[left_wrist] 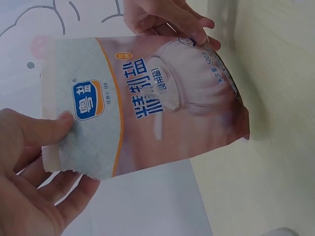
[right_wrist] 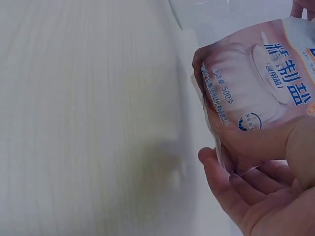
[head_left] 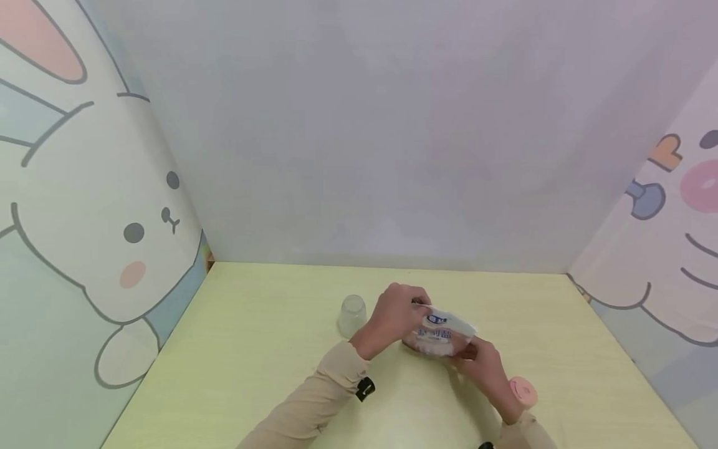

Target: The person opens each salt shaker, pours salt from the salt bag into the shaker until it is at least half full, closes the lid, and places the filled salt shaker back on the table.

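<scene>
A bag of salt with blue Chinese lettering is held above the tabletop between both hands. My left hand pinches its pale top end, thumb on the printed face and fingers behind, as the left wrist view shows. A short ragged edge shows at one corner of that end of the salt bag. My right hand grips the opposite end by a lower corner; in the right wrist view its thumb lies across the front of the bag. Left of the left hand stands a clear glass.
A small round pink object lies beside the right wrist. The pale yellow table ends at a plain back wall, with cartoon-printed panels on both sides. A black clip-like piece shows at the left sleeve.
</scene>
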The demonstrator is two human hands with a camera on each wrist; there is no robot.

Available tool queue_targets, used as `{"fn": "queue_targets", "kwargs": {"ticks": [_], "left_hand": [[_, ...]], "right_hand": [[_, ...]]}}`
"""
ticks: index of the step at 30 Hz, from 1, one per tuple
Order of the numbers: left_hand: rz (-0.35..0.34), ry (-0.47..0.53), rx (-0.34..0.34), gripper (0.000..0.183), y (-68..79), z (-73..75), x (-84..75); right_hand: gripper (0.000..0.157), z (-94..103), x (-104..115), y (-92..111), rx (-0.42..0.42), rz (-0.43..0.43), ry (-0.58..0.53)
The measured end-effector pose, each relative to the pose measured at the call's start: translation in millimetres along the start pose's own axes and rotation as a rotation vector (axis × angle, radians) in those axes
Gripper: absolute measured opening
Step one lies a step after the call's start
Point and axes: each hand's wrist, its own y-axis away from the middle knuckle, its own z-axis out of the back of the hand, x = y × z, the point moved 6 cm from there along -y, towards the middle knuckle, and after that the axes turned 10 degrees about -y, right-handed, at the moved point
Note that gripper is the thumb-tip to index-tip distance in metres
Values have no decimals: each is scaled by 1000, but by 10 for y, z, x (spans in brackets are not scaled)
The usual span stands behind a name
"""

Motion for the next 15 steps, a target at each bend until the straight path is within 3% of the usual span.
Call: {"fn": "queue_targets", "kwargs": {"ticks": [5, 15], "left_hand": [[0, 64, -18, 5, -3, 133, 44], [8, 195, -76, 4, 8, 342, 167]], "right_hand": [[29, 24, 118, -17, -13, 76, -43], [24, 130, 353, -53, -77, 128, -133]]}}
